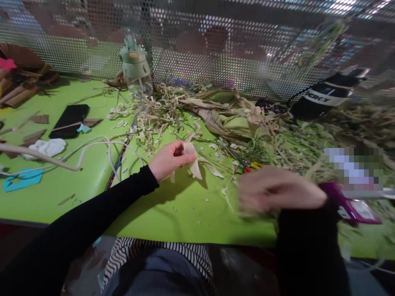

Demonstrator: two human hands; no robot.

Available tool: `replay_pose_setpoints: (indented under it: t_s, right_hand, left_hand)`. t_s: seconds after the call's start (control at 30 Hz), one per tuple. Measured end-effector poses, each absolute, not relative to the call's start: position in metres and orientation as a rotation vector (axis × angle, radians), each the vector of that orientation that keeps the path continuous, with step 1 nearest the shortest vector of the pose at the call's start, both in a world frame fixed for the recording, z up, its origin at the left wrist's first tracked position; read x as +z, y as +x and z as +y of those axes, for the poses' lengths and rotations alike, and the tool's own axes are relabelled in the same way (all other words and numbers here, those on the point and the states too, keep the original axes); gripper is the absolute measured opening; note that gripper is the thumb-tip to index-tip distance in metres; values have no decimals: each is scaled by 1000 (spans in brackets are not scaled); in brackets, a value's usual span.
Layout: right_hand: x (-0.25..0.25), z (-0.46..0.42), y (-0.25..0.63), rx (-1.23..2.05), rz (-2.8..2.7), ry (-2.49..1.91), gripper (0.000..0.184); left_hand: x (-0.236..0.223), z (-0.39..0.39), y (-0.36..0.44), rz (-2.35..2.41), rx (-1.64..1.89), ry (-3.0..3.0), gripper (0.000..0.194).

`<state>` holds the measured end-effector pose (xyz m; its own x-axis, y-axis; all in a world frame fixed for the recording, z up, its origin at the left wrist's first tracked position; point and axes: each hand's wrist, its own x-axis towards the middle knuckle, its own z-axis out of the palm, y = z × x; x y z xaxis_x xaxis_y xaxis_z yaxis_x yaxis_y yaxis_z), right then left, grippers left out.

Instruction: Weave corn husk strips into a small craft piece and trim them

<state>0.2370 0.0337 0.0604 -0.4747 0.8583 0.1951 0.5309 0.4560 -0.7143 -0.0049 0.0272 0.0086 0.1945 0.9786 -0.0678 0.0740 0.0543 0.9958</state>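
My left hand (169, 161) is closed above the middle of the green table, pinching a pale strip of corn husk (195, 168) between thumb and fingers. The strip's pointed end hangs below the fingertips. To the right, my right hand (277, 190) is smeared by motion, and its fingers cannot be made out. Just beyond it lie scissors (247, 169) with red and yellow on the handles, partly hidden by the hand. Dry corn husks (222, 117) are heaped behind both hands, beside a tangle of shredded husk strips (157, 115).
A clear bottle with a green lid (135, 68) stands by the perforated metal screen (191, 49). At right are a tilted black bottle (324, 98) and a purple packet (359, 209). A phone (69, 121), white cable (77, 166) and blue tag (23, 179) lie left.
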Motion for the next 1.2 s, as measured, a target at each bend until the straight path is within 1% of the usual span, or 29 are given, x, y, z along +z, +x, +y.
replay_pose_setpoints:
  t_s: [0.07, 0.13, 0.2, 0.27, 0.33, 0.4, 0.47, 0.53, 0.63, 0.7, 0.77, 0.9, 1.03, 1.1, 1.2]
  right_hand:
    - [54, 34, 223, 934, -2221, -1196, 29]
    - [47, 28, 207, 1182, -2171, -1233, 38]
    - [40, 20, 193, 1475, -2002, -1206, 47]
    - [32, 14, 183, 1731, -1770, -1119, 54]
    - [24, 12, 179, 1807, -1529, -1061, 46]
    - [17, 14, 180, 1713, -1371, -1072, 34]
    - [13, 18, 183, 1570, -1321, -1108, 28]
    - [12, 21, 185, 1448, -1342, -1128, 26]
    - [12, 22, 185, 1315, -1451, -1146, 24]
    - [12, 20, 182, 1274, -1536, -1164, 25]
    - [12, 18, 179, 1271, -1608, -1172, 27]
    - [11, 14, 175, 1303, -1706, -1183, 28]
    - [12, 13, 176, 1246, -1705, -1194, 25]
    - [13, 13, 177, 1177, -1663, -1195, 25]
    - [13, 12, 177, 1100, -1627, -1182, 22]
  left_hand:
    - [10, 24, -5, 1125, 1101, 1406, 20]
    - [11, 20, -5, 1129, 1248, 1641, 19]
    - [11, 14, -6, 1090, 1365, 1950, 16]
    - [9, 10, -6, 980, 1385, 2261, 14]
    - [6, 7, -6, 862, 1326, 2496, 16]
    - [4, 6, -6, 800, 1263, 2579, 19]
    - [5, 6, -4, 844, 1239, 2447, 24]
    - [9, 7, -2, 971, 1197, 2129, 26]
    - [13, 8, 2, 1089, 1027, 1663, 29]
    - [14, 9, 4, 1098, 939, 1519, 35]
    - [13, 10, 5, 1091, 940, 1465, 37]
    - [13, 12, 6, 1089, 1009, 1357, 25]
    - [15, 13, 5, 1037, 971, 1186, 13]
    - [16, 14, 6, 1013, 924, 1151, 10]
    - [14, 13, 7, 980, 862, 1133, 12]
